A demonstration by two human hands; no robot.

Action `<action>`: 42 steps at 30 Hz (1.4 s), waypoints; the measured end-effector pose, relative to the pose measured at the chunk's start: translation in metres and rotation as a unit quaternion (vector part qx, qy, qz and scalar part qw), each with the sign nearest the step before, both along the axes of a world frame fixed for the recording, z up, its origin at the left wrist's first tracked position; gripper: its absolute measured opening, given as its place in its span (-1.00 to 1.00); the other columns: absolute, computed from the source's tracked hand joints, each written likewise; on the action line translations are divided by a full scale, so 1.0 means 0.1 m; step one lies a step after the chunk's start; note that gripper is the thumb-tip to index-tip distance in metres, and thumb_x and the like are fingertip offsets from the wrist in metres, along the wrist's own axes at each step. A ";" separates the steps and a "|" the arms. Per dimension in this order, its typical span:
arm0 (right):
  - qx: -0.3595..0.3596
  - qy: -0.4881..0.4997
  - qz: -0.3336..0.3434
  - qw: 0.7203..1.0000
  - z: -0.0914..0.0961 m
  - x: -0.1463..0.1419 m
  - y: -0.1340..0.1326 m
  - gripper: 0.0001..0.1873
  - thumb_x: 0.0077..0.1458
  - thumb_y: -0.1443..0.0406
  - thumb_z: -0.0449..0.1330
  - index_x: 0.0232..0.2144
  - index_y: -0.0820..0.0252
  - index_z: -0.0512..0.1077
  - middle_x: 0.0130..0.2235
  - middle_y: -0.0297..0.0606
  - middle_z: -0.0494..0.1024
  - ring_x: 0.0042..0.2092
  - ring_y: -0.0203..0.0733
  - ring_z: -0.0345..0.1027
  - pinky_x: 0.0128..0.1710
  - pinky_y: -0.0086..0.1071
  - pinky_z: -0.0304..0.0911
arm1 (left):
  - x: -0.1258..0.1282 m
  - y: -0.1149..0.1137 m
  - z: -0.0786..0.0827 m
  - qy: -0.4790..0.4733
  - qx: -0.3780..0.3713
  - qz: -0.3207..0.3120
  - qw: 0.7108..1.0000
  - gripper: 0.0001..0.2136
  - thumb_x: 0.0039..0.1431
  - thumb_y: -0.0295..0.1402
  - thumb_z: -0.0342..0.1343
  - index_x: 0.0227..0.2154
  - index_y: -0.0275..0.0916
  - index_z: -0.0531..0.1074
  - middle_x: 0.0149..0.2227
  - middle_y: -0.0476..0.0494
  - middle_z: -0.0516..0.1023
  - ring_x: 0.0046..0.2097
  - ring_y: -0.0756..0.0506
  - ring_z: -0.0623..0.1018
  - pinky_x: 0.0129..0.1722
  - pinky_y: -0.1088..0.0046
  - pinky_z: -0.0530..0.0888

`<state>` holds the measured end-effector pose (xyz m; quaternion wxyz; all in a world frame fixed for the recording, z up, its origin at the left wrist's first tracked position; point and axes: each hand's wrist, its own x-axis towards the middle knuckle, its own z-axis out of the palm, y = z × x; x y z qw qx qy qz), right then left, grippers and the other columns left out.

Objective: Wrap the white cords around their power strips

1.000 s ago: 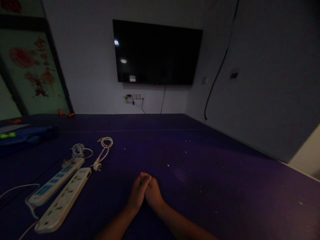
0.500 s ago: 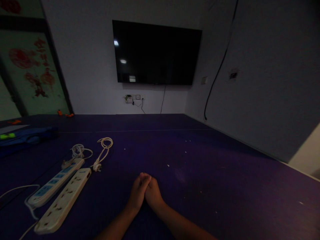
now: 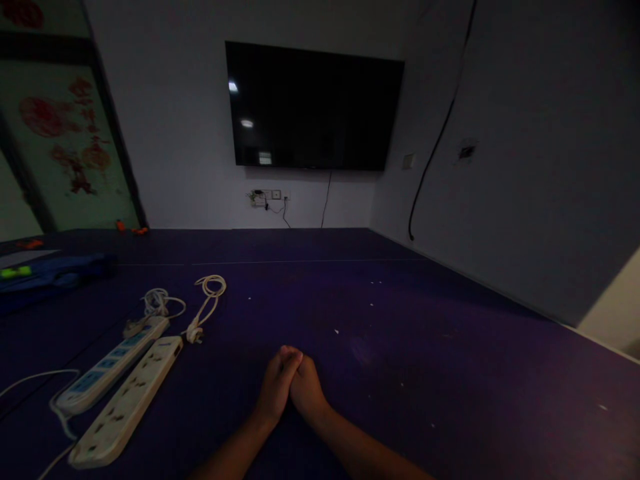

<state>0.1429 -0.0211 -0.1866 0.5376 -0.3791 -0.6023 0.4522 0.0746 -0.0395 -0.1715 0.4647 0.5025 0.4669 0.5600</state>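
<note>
My left hand (image 3: 273, 387) and my right hand (image 3: 307, 390) are clasped together low in the middle of the view, above the dark purple surface (image 3: 400, 333). Their fingers are closed around each other, thumbs on top, and no object shows in either. To their left lies a white power strip (image 3: 127, 403) with a row of sockets. Beside it, farther left, is another power strip (image 3: 113, 363) with blue socket panels. A white plug (image 3: 194, 331) with a looped cord rests just beyond the nearer strip.
A blue cloth (image 3: 65, 272) with yellow-green items (image 3: 15, 272) lies at the far left. Small orange objects (image 3: 140, 231) sit by the door. A television (image 3: 315, 107) hangs on the back wall above sockets (image 3: 273, 195). One black cable (image 3: 433, 153) runs down the right wall.
</note>
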 end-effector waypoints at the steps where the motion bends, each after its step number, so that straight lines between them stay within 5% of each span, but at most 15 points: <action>1: -0.001 0.001 0.000 1.000 0.00 0.00 0.00 -0.62 0.08 0.09 -0.04 -0.65 0.16 0.20 -0.63 -0.40 0.24 -0.57 -0.34 0.12 -0.58 -0.47 0.04 | 0.00 0.00 0.00 -0.001 0.001 0.000 1.000 -0.70 -0.07 -0.08 0.08 -0.54 -0.25 0.39 -0.47 -0.10 0.49 -0.33 -0.14 0.48 -0.28 0.34 0.40; 42: -0.011 0.004 0.004 1.000 0.00 0.00 0.00 -0.64 0.08 0.11 -0.04 -0.64 0.17 0.20 -0.60 -0.39 0.25 -0.55 -0.34 0.13 -0.57 -0.47 0.05 | 0.00 0.02 -0.01 0.003 0.002 0.000 1.000 -0.73 -0.04 -0.12 0.06 -0.55 -0.25 0.38 -0.49 -0.05 0.44 -0.34 -0.11 0.45 -0.28 0.37 0.39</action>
